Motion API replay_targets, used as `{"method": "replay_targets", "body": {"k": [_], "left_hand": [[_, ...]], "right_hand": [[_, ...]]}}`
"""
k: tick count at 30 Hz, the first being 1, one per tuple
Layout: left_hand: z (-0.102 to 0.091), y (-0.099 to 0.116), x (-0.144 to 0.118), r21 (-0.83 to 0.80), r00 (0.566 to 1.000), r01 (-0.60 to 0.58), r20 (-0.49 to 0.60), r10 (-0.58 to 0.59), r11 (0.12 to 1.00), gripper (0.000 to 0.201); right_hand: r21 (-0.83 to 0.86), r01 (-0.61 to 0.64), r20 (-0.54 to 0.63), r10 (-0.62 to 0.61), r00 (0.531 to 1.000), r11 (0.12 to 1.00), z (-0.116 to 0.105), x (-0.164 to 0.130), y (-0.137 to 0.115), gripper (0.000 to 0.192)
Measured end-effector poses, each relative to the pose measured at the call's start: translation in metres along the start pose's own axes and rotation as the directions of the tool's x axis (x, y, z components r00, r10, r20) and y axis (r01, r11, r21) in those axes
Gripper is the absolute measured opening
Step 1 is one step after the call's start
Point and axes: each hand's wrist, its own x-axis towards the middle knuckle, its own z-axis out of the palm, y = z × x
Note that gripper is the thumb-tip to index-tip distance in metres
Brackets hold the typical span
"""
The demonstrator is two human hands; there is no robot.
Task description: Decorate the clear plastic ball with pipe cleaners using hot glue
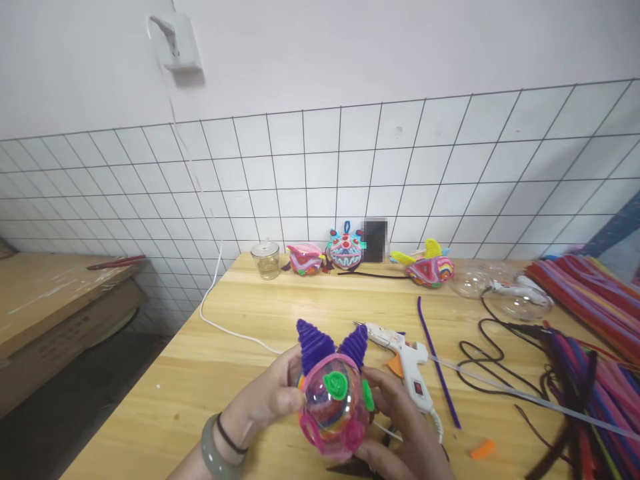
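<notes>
Both hands gripped the clear plastic ball above the table's near edge: left hand on its side, right hand cupping underneath. Risk: a squeeze could loosen the purple ears or green spirals. Glass jar at back looked empty; contents unclear.

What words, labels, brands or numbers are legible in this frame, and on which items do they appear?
None can be read.
The dark card against the wall grid is blurred out.
The cardboard box at left carries faint print, too small to read.
The glue gun shows only a red switch, with no readable brand.
</notes>
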Motion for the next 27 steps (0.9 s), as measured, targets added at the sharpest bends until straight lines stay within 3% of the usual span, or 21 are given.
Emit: {"method": "replay_targets", "body": {"k": [9, 19, 27], "left_hand": [[0.004, -0.0006, 0.0023, -0.066, 1.0, 0.011, -0.016, -0.012, 0.998, 0.069], [0.0027, 0.0005, 0.0035, 0.024, 0.999, -0.029, -0.033, 0.03, 0.999, 0.068], [0.0067, 0.0011, 0.0033, -0.052, 0.999, -0.028, -0.04, 0.026, 0.998, 0.057]], "right_hand": [[0.0, -0.004, -0.02, 0.004, 1.0, 1.0, 0.0001, 0.0021, -0.0022, 0.06], [-0.003, 0.02, 0.026, -0.02, 0.999, 1.0, -0.0019, 0.0032, -0.0076, 0.061], [0.064, -0.019, 0.075, 0.014, 0.997, 0.998, -0.002, 0.0038, -0.0085, 0.062]]}}
